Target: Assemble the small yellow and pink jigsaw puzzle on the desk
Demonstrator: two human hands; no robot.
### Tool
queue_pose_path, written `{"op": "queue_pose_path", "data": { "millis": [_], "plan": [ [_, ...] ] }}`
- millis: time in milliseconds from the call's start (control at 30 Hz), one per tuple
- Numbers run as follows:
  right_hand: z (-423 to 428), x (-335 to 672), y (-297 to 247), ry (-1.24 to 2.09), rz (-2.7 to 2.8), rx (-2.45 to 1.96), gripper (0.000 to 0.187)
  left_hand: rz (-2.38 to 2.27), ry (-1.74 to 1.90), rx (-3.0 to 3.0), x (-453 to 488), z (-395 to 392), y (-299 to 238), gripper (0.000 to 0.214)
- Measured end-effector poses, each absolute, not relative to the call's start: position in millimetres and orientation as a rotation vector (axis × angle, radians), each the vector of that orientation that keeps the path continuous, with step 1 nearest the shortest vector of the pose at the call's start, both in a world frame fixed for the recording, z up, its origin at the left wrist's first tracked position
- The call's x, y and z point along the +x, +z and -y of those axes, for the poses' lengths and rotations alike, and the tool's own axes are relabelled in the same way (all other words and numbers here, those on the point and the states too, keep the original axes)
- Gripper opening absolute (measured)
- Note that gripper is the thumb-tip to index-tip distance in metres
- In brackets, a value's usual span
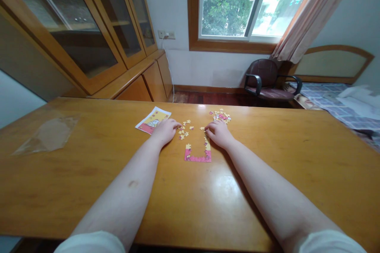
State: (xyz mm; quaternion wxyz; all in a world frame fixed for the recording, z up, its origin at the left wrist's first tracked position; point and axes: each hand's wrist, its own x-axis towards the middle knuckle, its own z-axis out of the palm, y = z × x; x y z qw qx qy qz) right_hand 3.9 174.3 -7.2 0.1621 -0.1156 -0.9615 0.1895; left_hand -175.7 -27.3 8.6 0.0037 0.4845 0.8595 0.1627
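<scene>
A partly joined jigsaw puzzle (198,159) lies flat on the table as a U-shaped border, pink along the bottom and yellow up the sides. My right hand (219,132) is at the top of its right side, fingers bent together on a yellow puzzle piece that they partly cover. Loose yellow puzzle pieces (186,133) are scattered above the border's left side. Beside them rests my left hand (164,131), fingers stretched toward the nearest pieces, with no held piece visible. Partly under that hand is a picture sheet (154,116) in yellow and pink.
Behind my right hand lies a pile of mixed puzzle pieces (221,115). A clear plastic bag (49,134) is flat on the left of the wooden table (178,197). Beyond the table are a glass-door cabinet (89,27), an armchair (268,79) and a bed (335,97).
</scene>
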Motion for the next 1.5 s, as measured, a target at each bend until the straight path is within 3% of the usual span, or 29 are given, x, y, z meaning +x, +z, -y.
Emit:
{"op": "queue_pose_path", "data": {
  "millis": [200, 500, 800, 1033, 1300, 1500],
  "plan": [
    [-173.9, 4.0, -7.1, 0.557, 2.738, -0.332, 0.017, -2.701, 0.623, 1.396, -172.8, 24.5, 5.7, 0.030],
    [-174.6, 3.5, -8.0, 0.557, 2.739, -0.323, 0.017, -2.880, 0.345, 1.349, -167.2, 22.5, 13.9, 0.023],
    [-173.1, 4.1, -6.0, 0.548, 2.734, -0.324, 0.018, -2.812, 0.345, 1.264, -169.5, 18.9, 17.6, 0.015],
    [-174.3, 3.4, -7.3, 0.548, 2.737, -0.321, 0.017, -2.711, 0.680, 1.197, -177.4, 23.6, 8.1, 0.004],
    [-174.0, 6.2, -7.7, 0.545, 2.666, -0.282, 0.014, -2.566, 1.262, 1.027, -176.1, 14.8, -0.6, 0.011],
    [-169.8, 6.3, 17.9, 0.493, 2.633, -0.277, 0.020, -2.334, 1.472, 0.999, -165.0, -0.1, -2.3, 0.016]
  ]
}}
